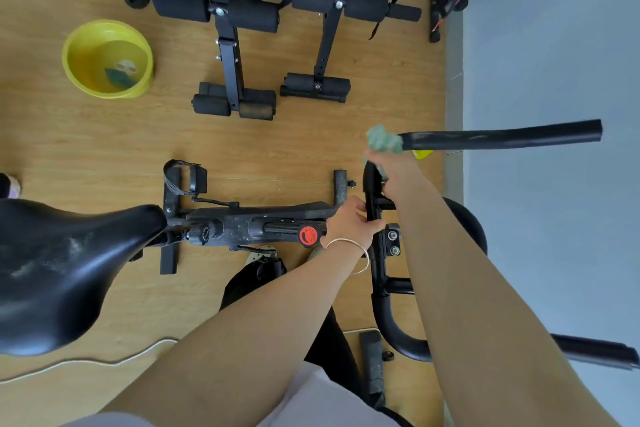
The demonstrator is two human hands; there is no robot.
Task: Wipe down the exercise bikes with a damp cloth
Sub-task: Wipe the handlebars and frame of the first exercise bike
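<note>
A black exercise bike [270, 222] stands below me, its saddle [65, 267] at the left and its handlebar at the right. My right hand [391, 166] is closed around a pale green cloth [382, 139], pressed against the inner end of the far handlebar grip [502, 139]. My left hand [353, 222], with a thin bangle on the wrist, grips the curved handlebar tube [372, 191] near the stem. A red knob [308, 236] sits on the frame just left of that hand.
A yellow basin [107, 59] with water and a green cloth stands on the wood floor at the upper left. Black sit-up benches [235, 55] fill the top middle. A grey wall [554, 62] runs along the right. A white cable [104, 362] lies on the floor.
</note>
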